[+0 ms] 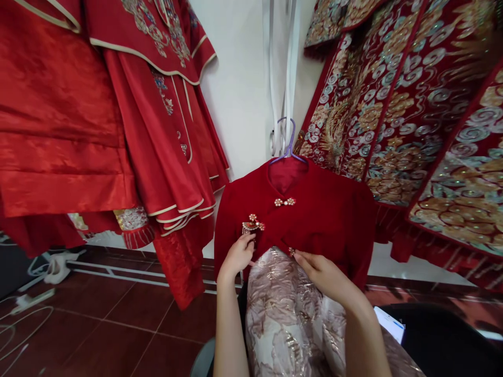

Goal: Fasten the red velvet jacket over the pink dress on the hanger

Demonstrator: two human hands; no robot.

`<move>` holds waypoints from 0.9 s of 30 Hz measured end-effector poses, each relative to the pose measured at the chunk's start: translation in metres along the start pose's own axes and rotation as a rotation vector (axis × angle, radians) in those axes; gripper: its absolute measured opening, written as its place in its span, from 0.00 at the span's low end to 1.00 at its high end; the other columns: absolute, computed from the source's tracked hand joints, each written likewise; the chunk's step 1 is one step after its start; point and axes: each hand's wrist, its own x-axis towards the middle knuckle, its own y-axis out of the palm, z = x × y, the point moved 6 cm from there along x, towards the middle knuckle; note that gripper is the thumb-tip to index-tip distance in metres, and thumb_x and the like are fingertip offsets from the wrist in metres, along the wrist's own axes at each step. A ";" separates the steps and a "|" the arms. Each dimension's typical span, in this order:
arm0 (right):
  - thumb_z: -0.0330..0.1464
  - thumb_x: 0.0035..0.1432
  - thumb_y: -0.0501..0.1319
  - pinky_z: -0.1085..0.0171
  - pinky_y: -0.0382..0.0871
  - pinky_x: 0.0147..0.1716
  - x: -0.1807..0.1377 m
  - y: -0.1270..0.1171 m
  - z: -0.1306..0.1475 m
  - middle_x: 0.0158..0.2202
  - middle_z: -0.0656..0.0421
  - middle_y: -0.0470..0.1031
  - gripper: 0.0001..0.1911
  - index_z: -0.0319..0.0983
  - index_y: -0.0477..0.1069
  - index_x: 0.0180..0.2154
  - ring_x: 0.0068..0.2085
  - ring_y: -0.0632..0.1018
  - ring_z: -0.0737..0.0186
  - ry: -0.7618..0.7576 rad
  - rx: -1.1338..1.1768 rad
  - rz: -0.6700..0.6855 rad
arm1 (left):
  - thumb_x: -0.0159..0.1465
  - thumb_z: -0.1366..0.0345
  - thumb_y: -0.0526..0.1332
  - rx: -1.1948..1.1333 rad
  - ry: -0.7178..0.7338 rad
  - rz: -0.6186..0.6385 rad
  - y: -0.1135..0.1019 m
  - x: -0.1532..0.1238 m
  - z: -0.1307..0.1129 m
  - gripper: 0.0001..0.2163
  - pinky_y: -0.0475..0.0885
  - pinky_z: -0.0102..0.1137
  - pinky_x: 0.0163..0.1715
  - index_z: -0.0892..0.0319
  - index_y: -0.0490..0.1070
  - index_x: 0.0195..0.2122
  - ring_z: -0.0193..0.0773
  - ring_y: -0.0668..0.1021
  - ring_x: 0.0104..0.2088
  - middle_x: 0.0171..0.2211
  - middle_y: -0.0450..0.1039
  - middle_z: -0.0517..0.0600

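Note:
A short dark-red jacket (322,220) with a stand collar hangs in front of me on a purple hanger (290,149). Beaded flower fastener (285,202) closes its neck, and a fan-shaped brooch with tassels (253,225) sits on its left side. My left hand (238,255) is closed on the jacket's front just below the brooch, fingers at the tassels. With thumb and fingers together, my right hand (319,269) pinches the lower front edge by a small beaded button (291,251). Shiny pinkish-beige patterned fabric (275,309) lies below the jacket, between my forearms.
Red garments with pale trim (157,141) hang on the left, a heavily embroidered red garment (377,115) on the right. White straps (280,68) hang above the hanger. A phone (390,323) lies at lower right. Shoes (58,267) and cables (29,335) are at left.

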 end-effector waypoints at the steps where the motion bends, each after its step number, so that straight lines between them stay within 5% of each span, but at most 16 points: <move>1: 0.46 0.60 0.52 0.52 0.57 0.61 0.000 0.000 -0.003 0.59 0.47 0.67 0.30 0.33 0.68 0.56 0.61 0.67 0.50 0.011 -0.001 -0.026 | 0.59 0.66 0.58 -0.003 -0.006 -0.016 -0.002 -0.001 0.000 0.23 0.76 0.30 0.22 0.59 0.67 0.57 0.49 0.77 0.45 0.64 0.56 0.61; 3: 0.45 0.58 0.55 0.52 0.55 0.62 0.002 0.002 -0.009 0.62 0.48 0.62 0.33 0.34 0.62 0.60 0.63 0.64 0.52 -0.002 0.039 -0.083 | 0.57 0.67 0.60 0.009 -0.019 -0.056 -0.005 -0.001 0.002 0.27 0.74 0.27 0.19 0.59 0.64 0.60 0.43 0.78 0.38 0.64 0.54 0.63; 6: 0.42 0.56 0.57 0.52 0.63 0.58 0.013 0.005 -0.021 0.56 0.47 0.70 0.28 0.35 0.66 0.55 0.57 0.72 0.52 -0.022 0.114 -0.160 | 0.55 0.70 0.62 0.045 0.014 -0.110 -0.008 0.001 0.005 0.27 0.70 0.25 0.16 0.60 0.65 0.57 0.34 0.76 0.28 0.56 0.62 0.65; 11: 0.38 0.53 0.60 0.54 0.71 0.48 0.031 0.010 -0.036 0.42 0.48 0.77 0.21 0.36 0.70 0.47 0.46 0.78 0.53 0.018 0.186 -0.316 | 0.53 0.73 0.63 0.007 0.081 -0.038 -0.005 0.004 0.009 0.17 0.72 0.26 0.23 0.60 0.69 0.45 0.32 0.73 0.30 0.43 0.67 0.55; 18: 0.34 0.45 0.65 0.61 0.73 0.36 0.035 0.018 -0.030 0.28 0.56 0.77 0.14 0.36 0.74 0.37 0.31 0.78 0.60 0.050 0.259 -0.247 | 0.51 0.66 0.68 0.096 0.063 0.008 -0.008 0.002 0.012 0.14 0.69 0.28 0.30 0.61 0.66 0.36 0.31 0.71 0.28 0.31 0.67 0.47; 22: 0.35 0.41 0.68 0.61 0.73 0.35 0.022 0.010 -0.023 0.28 0.56 0.79 0.12 0.37 0.77 0.31 0.31 0.79 0.59 0.115 0.279 -0.174 | 0.46 0.60 0.71 0.222 0.084 0.051 0.005 0.005 0.014 0.20 0.65 0.27 0.28 0.61 0.66 0.35 0.31 0.69 0.26 0.27 0.65 0.44; 27: 0.39 0.42 0.68 0.61 0.75 0.36 0.006 0.013 0.015 0.31 0.55 0.80 0.15 0.38 0.77 0.33 0.33 0.80 0.58 0.036 0.446 -0.040 | 0.45 0.66 0.70 0.312 0.135 0.019 0.013 0.007 0.009 0.16 0.64 0.27 0.28 0.61 0.68 0.34 0.33 0.70 0.27 0.26 0.69 0.46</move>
